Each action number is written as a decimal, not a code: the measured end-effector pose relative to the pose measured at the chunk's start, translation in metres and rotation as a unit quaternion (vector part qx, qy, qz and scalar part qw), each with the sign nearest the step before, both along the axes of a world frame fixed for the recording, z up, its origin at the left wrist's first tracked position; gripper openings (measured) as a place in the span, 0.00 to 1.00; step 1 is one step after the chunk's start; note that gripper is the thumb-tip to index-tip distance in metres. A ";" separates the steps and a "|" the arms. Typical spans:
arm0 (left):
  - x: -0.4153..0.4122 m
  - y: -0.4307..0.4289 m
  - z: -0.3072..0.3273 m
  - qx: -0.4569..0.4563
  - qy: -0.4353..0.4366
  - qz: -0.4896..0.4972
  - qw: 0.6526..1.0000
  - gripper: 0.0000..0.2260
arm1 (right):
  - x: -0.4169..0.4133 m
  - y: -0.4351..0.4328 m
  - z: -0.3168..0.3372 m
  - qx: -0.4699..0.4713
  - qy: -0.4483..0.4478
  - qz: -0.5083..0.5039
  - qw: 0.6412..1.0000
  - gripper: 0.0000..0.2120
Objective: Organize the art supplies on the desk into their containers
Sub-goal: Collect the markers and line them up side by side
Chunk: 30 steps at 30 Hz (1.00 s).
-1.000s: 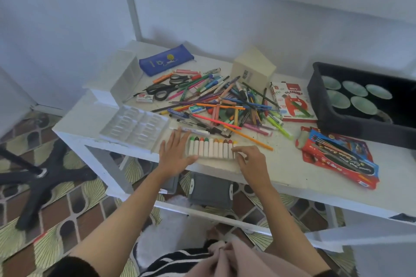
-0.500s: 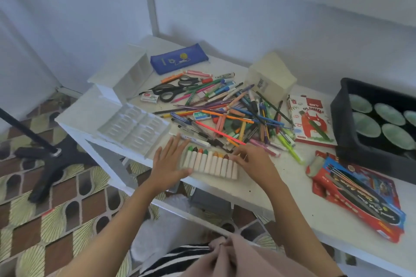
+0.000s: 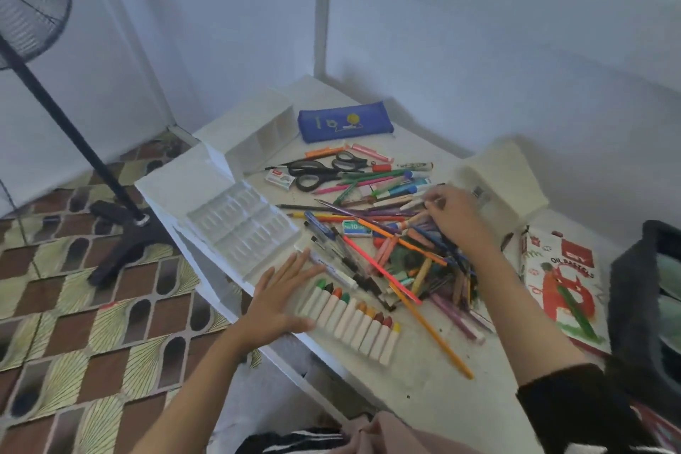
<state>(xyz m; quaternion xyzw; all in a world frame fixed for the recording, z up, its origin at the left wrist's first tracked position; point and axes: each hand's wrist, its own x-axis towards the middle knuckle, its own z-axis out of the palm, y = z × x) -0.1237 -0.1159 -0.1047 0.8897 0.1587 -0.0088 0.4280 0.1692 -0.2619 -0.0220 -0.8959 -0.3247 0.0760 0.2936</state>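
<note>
Two hands are at work over the counter (image 3: 387, 391). The left hand (image 3: 280, 293) lies flat, fingers straight and spread, just beside the row of crayons (image 3: 350, 321). These number about ten and lie side by side near the front edge. The right hand (image 3: 455, 219) is down in the loose pile of pens and pencils (image 3: 398, 254) with its fingers curled; blur prevents telling whether they grip one. One box (image 3: 563, 280) right of the pile reads "OIL PASTELS". One small box (image 3: 354, 228) within the pile reads "No.10". One blue pencil case (image 3: 344, 122) lies at the back. One clear moulded tray (image 3: 241, 228) lies left of the pile.
</note>
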 end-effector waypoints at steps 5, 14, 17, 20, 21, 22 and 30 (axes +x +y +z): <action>0.001 0.000 0.002 -0.029 0.006 0.011 1.000 0.38 | 0.061 0.040 -0.009 -0.131 -0.068 0.011 0.989 0.18; 0.000 -0.002 0.004 -0.040 -0.006 0.020 0.999 0.40 | 0.068 0.047 -0.026 -0.265 -0.187 0.088 0.942 0.09; -0.001 -0.001 0.002 -0.035 -0.014 0.015 0.999 0.40 | 0.068 0.044 -0.024 -0.276 -0.213 0.100 0.932 0.09; -0.001 0.000 0.001 -0.028 -0.017 0.007 0.999 0.39 | 0.066 0.040 -0.025 -0.258 -0.233 0.106 0.932 0.09; 0.000 -0.001 0.000 -0.025 -0.016 0.007 1.000 0.39 | 0.065 0.039 -0.026 -0.247 -0.227 0.107 0.936 0.08; 0.000 0.000 0.000 -0.021 -0.015 0.006 1.000 0.38 | 0.065 0.038 -0.027 -0.232 -0.217 0.106 0.942 0.08; 0.001 0.005 -0.002 -0.018 0.018 -0.020 0.999 0.41 | 0.056 0.036 -0.014 -0.253 -0.169 0.085 0.949 0.14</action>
